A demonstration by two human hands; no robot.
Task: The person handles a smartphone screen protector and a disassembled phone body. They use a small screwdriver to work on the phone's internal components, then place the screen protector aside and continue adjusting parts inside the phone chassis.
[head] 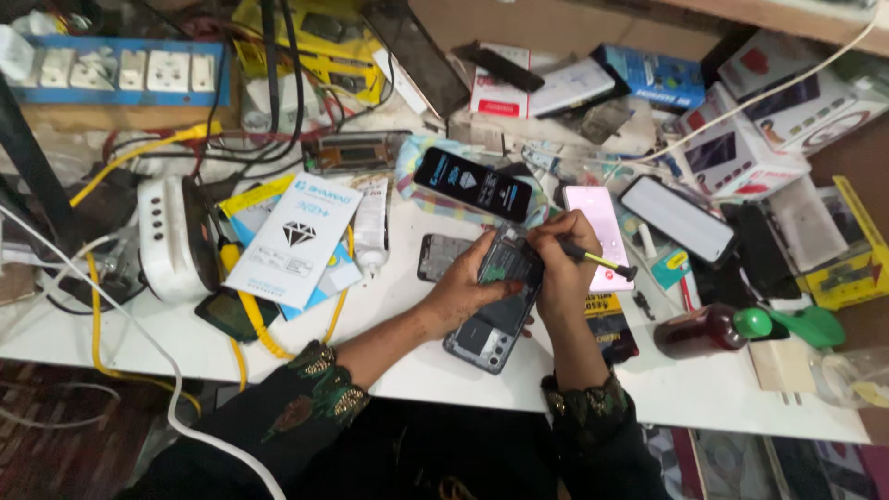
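I see a cluttered white worktop (417, 366); boxes crowd its far edge, a white sleeve with a diamond mark (294, 239) lies left. Left hand (463, 292) fingers clamp the opened phone (495, 306) near the bare front edge; right hand (565, 264) fingers pinch a screwdriver (602, 262)

I had one opened phone (495, 306) under my two hands, one screwdriver (600, 260), one white packet with a diamond mark (296, 236), one dark red bottle (696, 331) and one blue socket strip (120, 71).
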